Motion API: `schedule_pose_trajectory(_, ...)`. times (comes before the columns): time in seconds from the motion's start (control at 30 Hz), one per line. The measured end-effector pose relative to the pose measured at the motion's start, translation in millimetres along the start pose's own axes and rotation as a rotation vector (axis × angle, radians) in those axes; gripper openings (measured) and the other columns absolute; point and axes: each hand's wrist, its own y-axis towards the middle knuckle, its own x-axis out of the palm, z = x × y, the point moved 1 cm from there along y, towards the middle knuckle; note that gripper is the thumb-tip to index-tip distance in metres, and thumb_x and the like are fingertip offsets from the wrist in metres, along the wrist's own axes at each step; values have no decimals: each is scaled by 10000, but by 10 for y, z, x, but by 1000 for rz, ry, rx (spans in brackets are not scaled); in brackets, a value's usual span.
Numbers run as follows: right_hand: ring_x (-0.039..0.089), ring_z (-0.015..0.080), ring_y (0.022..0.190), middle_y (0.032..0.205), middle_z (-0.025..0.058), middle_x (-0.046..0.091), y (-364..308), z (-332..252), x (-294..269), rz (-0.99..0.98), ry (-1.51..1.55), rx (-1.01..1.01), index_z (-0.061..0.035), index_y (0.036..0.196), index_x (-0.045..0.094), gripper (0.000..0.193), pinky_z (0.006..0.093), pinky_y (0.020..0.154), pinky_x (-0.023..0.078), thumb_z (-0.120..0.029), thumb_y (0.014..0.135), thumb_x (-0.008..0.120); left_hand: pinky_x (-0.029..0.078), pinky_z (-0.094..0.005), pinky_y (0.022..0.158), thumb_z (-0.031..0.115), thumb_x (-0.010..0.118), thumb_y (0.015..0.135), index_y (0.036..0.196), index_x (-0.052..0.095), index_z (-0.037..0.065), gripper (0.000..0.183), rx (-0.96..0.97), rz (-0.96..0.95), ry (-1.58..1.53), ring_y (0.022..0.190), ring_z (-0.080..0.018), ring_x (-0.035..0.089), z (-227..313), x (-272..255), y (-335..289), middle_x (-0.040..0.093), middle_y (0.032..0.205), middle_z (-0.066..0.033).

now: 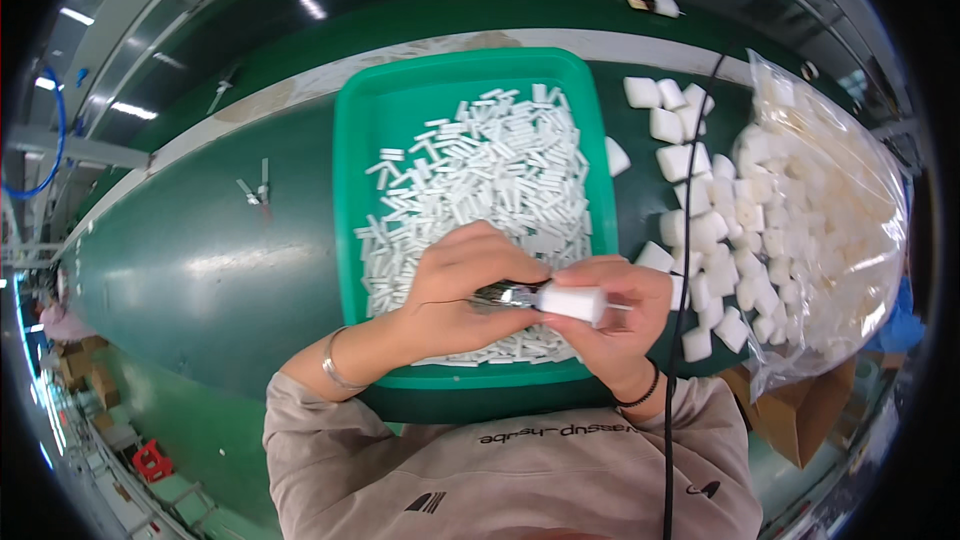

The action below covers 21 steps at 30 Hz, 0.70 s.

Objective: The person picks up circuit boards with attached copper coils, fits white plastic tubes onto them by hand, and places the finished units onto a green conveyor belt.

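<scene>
Both hands meet over the near part of a green tray (pixel 350 190) that holds many short white tubes (pixel 500 170). My left hand (pixel 450 280) is closed round a small dark, shiny piece (pixel 507 295); its other end is hidden in the palm. Against that piece sits a white soft-looking cylinder (pixel 572 304), pinched between the fingers of my right hand (pixel 628 325). A thin white stick (pixel 619 307) juts from the cylinder's right end. Whether the cylinder and dark piece are joined, I cannot tell.
Right of the tray lie loose white blocks (pixel 683 162) and a clear plastic bag (pixel 850 210) full of them. A black cable (pixel 686 240) hangs across the right side. Small parts (pixel 262 185) lie left; another white-ended piece (pixel 662 5) sits on the far belt. A cardboard box (pixel 800 420) stands lower right.
</scene>
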Motion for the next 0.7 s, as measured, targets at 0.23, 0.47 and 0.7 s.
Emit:
schedule_pose_trajectory(0.23, 533, 268, 927, 975, 138, 571, 89, 0, 27, 132, -184, 71, -4, 1265, 266, 841, 364, 816, 410, -163, 600, 756, 436, -253, 598, 150, 737, 604, 815, 628, 66, 252, -492, 144, 80, 678, -131, 569, -504, -607, 696, 605, 727, -51)
schedule_pose_trajectory(0.47, 472, 203, 677, 735, 24, 497, 97, 53, 78, -424, -601, -45, -78, 856, 598, 359, 309, 595, 387, -258, 566, 712, 434, -291, 781, 527, 699, 552, 898, 662, 79, 568, -833, 396, 596, 905, -223, 553, -2341, -2054, 1139, 618, 921, -132)
schedule_pose_trajectory(0.7, 445, 182, 729, 704, 12, 440, 75, 166, 81, -609, -629, 32, -84, 752, 540, 238, 294, 617, 386, -188, 578, 663, 417, -454, 817, 696, 599, 538, 1170, 444, 98, 883, -1045, 525, 1545, 1072, -348, 413, -2312, -2898, 832, 449, 1142, -160)
